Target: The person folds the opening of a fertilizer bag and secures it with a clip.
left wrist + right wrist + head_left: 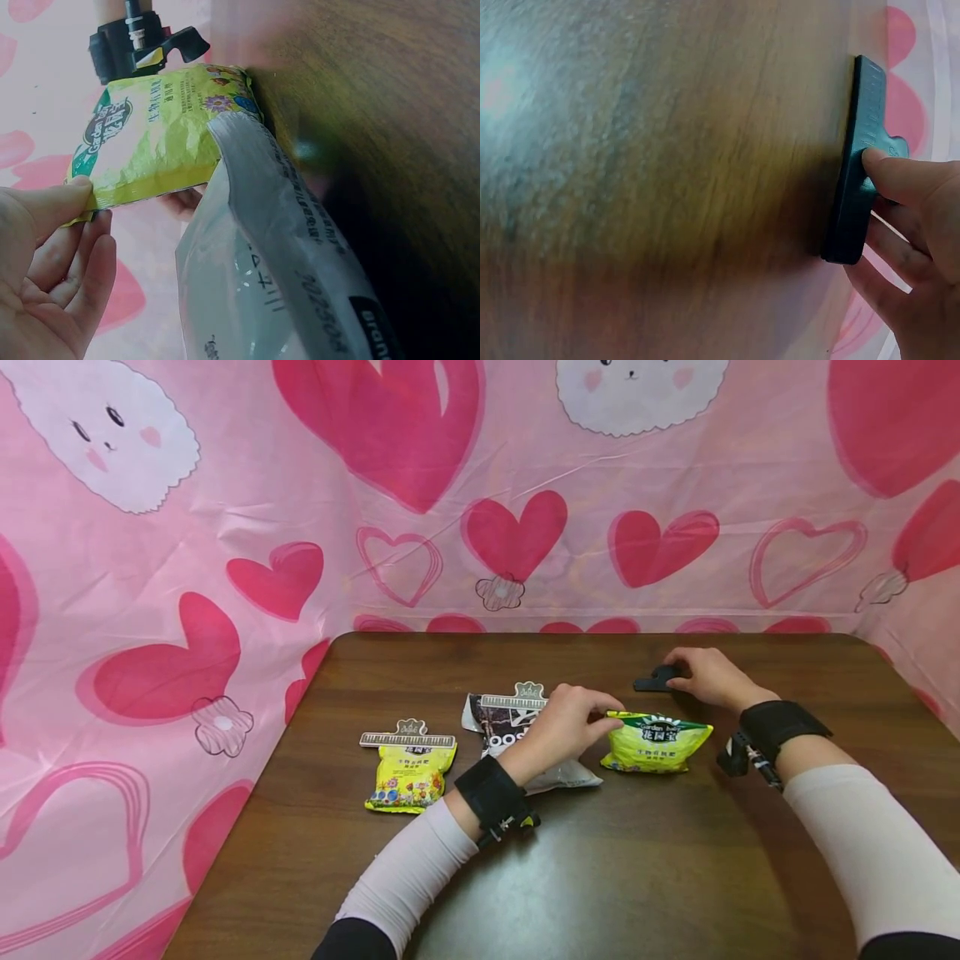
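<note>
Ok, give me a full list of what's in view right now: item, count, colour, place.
green-topped yellow bag: 1, yellow and green, table centre-right, unclipped
clipped yellow bag: 1, yellow, table left, pale clip across its top
black and white bag: 1, table centre, pale clip on top, partly under the left arm
dark clip: 1, dark teal, far side of table
table: 1, dark brown wood
backdrop: 1, pink with hearts
left hand: pinches the green-topped yellow bag's top edge
right hand: grips the dark clip

Dark bag clip (654, 681) — mostly under the right hand's fingers (686, 670) (head view) — small print on bags illegible
</note>
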